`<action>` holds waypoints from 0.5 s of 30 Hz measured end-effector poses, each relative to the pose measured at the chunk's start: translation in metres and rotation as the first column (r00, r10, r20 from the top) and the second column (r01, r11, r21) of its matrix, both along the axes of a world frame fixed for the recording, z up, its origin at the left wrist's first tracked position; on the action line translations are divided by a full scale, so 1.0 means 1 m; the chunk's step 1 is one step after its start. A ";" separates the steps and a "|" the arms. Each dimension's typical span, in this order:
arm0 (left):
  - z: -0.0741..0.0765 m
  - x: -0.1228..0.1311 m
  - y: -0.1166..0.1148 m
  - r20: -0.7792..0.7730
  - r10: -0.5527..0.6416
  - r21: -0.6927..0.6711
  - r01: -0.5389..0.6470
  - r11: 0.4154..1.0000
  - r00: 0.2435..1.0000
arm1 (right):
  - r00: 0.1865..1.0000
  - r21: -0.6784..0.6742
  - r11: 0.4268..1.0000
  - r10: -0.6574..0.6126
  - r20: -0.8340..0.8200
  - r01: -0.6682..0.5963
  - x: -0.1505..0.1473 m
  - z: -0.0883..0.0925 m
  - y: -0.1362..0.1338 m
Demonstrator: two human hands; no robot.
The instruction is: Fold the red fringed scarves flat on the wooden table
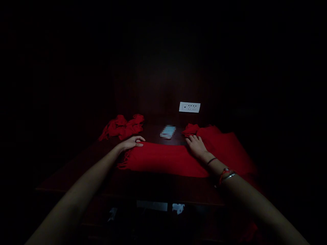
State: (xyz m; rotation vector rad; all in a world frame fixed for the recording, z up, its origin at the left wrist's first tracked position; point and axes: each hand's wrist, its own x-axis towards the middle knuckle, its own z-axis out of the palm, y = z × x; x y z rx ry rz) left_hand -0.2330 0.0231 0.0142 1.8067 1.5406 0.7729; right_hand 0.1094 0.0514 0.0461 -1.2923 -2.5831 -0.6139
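Note:
A red fringed scarf [163, 158] lies spread across the dark tabletop, its fringe at the left end. At the scarf's far left corner is my left hand [129, 143], thumb and fingers apart, the thumb touching the cloth. My right hand [197, 145] rests over the far edge toward the right, palm down with its fingers stretched out. Beyond and to the right of that hand, more red cloth [224, 144] spreads loosely, with a bunched part near my fingertips. Whether this is the same scarf I cannot tell.
A crumpled red cloth [124, 126] lies at the back left. Between my hands, farther back, sits a small pale blurred item [168, 131]. A white socket panel [189, 107] is on the dark back wall. Pale things [152, 205] show below the table's front edge.

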 end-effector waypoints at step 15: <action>-0.009 0.052 -0.015 -0.683 -0.279 0.091 0.457 0.885 0.675 | 0.889 -0.487 0.750 0.434 -0.150 -0.448 -0.030 -0.037 -0.072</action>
